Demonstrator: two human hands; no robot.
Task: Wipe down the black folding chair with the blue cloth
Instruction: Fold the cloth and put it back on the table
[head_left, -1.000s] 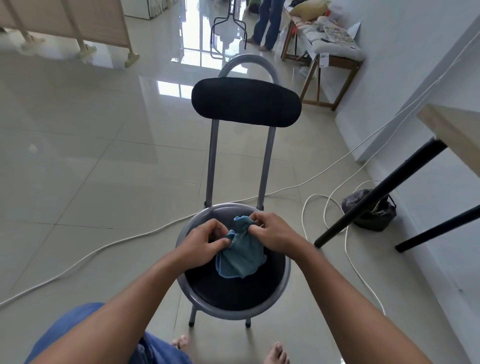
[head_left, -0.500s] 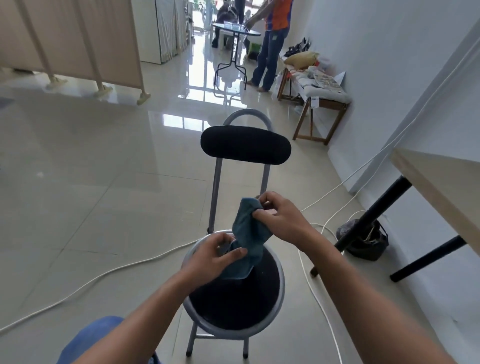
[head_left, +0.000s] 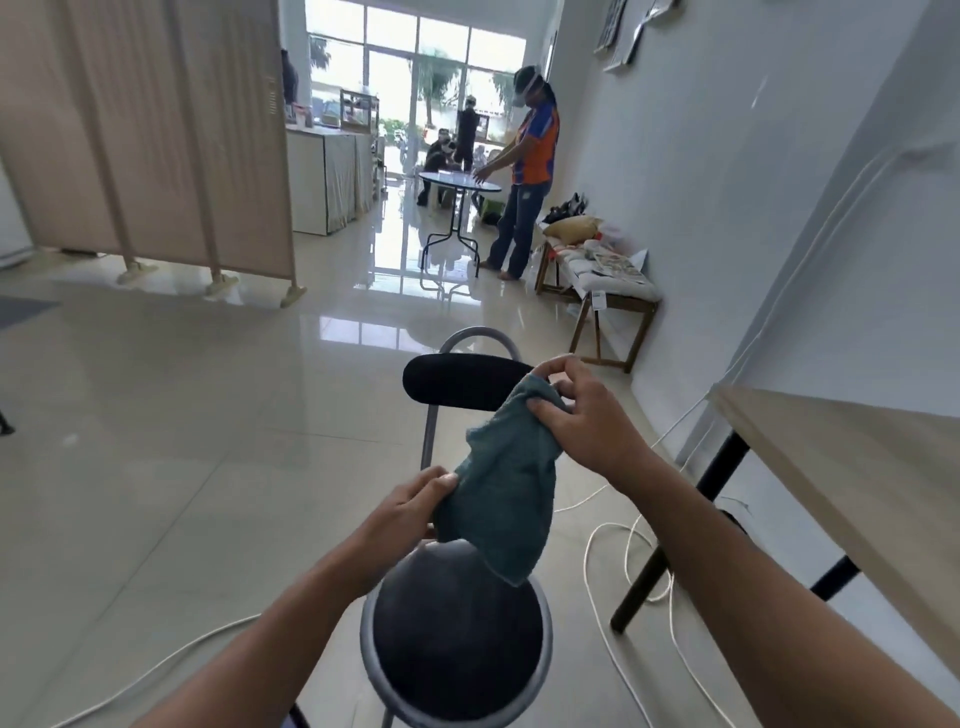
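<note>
Both hands hold the blue cloth in the air; the right hand pinches its top corner, raised and farther out, while the left hand grips its lower edge, nearer and lower; the cloth hangs stretched between them, its bottom tip dangling just over the seat of the black folding chair; the backrest sits just beyond the right hand, partly hidden by the cloth; this looks like the readying step, with the cloth being shaken out or refolded and no wiping yet under way; next, I judge, the cloth needs gathering into a pad and pressing onto the backrest or the seat below the left hand.
</note>
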